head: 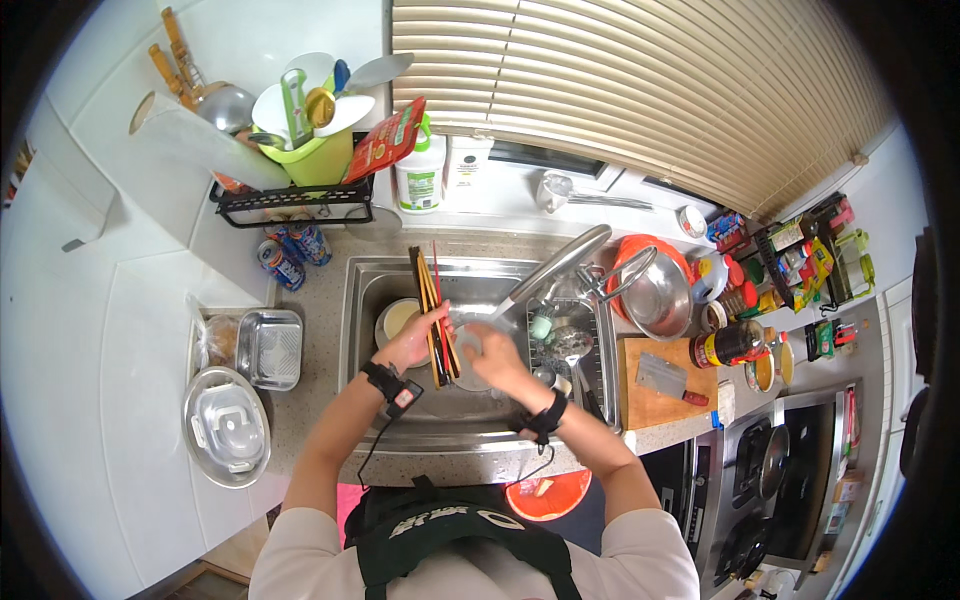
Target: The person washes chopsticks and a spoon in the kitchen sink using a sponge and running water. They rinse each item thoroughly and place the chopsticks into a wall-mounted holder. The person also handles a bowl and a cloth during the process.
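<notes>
My left hand [412,339] is closed around a bundle of chopsticks [431,307], mostly black and light wood with a red one among them. The bundle stands lengthwise over the stainless-steel sink [360,300]. Just to its right is my right hand [496,358], fingers curled and slightly blurred, so whether it grips anything is unclear. A pale round bowl [471,379] lies under or beside those fingers. Behind the left hand, a cream-coloured bowl [397,315] sits in the basin. The faucet's spout [551,268] points down toward the space between my hands.
A wire rack [600,337] in the sink's right side carries a skimmer [571,343]. Farther right, a cleaver [664,377] lies on a wooden cutting board [637,412]. Metal bowls [656,296] stand behind it. At left are a metal tray [270,349] and drink cans [281,264].
</notes>
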A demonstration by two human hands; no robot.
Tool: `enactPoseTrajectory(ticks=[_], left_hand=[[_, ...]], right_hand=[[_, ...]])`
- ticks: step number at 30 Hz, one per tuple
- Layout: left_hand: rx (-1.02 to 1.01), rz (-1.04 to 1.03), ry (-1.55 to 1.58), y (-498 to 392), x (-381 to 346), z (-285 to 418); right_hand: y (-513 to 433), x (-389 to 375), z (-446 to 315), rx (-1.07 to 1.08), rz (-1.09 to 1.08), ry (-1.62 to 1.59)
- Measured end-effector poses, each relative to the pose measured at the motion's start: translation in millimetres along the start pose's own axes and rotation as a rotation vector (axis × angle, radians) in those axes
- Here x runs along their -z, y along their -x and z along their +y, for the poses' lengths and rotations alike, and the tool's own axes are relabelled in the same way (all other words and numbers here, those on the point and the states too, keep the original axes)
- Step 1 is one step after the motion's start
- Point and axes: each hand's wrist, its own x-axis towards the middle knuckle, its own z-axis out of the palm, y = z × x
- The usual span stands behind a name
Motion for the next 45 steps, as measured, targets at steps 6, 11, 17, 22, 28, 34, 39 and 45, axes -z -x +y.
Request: enactPoseTrajectory(ticks=[6,11,17,22,28,34,39,45], left_hand=[[-0.011,-0.087,-0.092,4.6,-30.4,53.2],[-0.008,-0.140,-0.165,-6.1,-55.8,97.7],[-0.093,-0.164,-0.325,-15.6,-67.0,130.0],[-0.023,-0.238,-0.172,-30.7,-60.9,140.2],[-0.017,-0.256,-0.183,-47.5,-54.2,150.3],[-0.057,-0.184,-0.247,-54.5,-55.0,154.9],[-0.167,-0.128,-0.389,-45.4,-61.1,153.3],[-0.199,-0.051,-0.430,-31.2,-59.5,148.1]], right_hand=[[-89.0,79.1,-79.8,0.190,0.190,0.024],[-188.3,109.4,-102.6,0.558,0.329,0.155],[-246.1,110.6,-100.5,0.655,0.237,0.410],[-259.4,108.5,-96.6,0.577,0.143,0.550],[-253.3,107.1,-99.0,0.523,0.145,0.599],[-245.9,102.8,-102.9,0.471,0.178,0.687],[-250.0,96.8,-92.0,0.560,0.229,0.251],[-239.8,75.7,-75.2,-0.128,0.222,-0.810]])
